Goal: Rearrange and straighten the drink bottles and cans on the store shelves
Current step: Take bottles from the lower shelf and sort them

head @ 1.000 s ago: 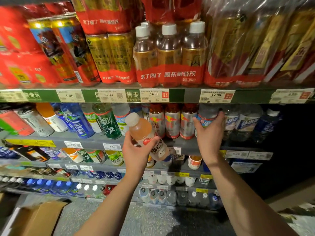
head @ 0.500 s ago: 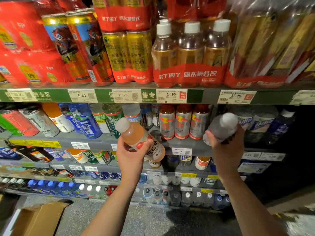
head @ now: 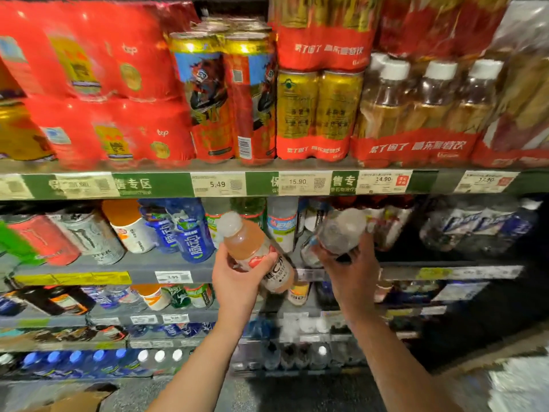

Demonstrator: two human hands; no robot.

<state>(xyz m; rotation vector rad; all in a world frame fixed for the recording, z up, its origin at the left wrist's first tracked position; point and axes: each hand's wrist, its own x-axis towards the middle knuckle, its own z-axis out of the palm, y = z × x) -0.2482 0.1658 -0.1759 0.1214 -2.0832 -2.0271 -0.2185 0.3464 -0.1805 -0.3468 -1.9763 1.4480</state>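
Store drink aisle, stacked shelves, frame motion-blurred. Left hand (head: pixel 237 278) has fingers curled round the lower body of a peach-coloured bottle (head: pixel 252 248), thumb across the label; bottle tilted, white cap pointing up-left, held clear of the shelf. Right hand (head: pixel 350 263) just beside it, fingers wrapped from below round a clear bottle (head: pixel 341 230), tilted, cap end toward the camera; exact finger spacing lost to blur. Both forearms bare, rising from the bottom edge and converging, wrists slightly cocked back. Behind the fingers: grey shelf (head: pixel 142 267) with blue-label bottles (head: pixel 190 233) to the left, then an orange-cap bottle (head: pixel 127 227) and black and red cans (head: pixel 68 236) further left, all leaning. Right of the right hand, dark row of clear bottles (head: pixel 475 227). Above the hands, green price strip (head: pixel 148 184), then red multipacks (head: pixel 98 84), tall printed cans (head: pixel 225 96), gold cans (head: pixel 318 111), and shrink-wrapped white-cap bottles (head: pixel 427 108). Below the wrists, more shelf rows, blurred.
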